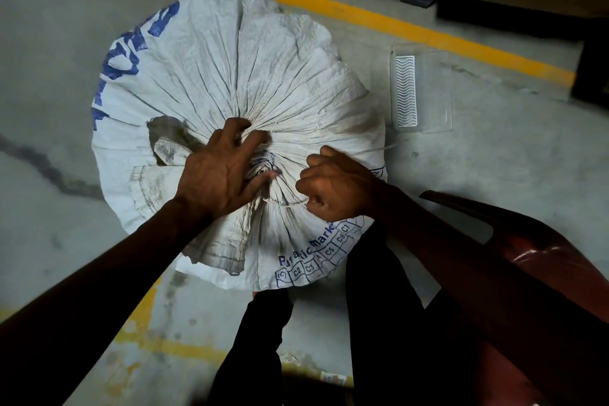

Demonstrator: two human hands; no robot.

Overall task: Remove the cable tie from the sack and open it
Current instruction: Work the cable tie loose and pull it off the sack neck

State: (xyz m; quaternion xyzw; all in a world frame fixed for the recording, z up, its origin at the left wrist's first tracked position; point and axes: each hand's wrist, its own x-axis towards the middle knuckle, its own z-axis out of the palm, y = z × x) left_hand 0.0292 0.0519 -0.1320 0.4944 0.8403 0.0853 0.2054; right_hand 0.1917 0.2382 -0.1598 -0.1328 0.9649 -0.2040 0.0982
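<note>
A white woven sack [237,82] with blue print was stood on the concrete floor [49,43], its mouth gathered into a neck. The neck was gripped by the left hand [217,175], fingers curled around it. A thin pale cable tie [286,204], looped at the neck, was pinched in the closed right hand [336,188]. A clear plastic tray [421,89] was seen right of the sack.
</note>
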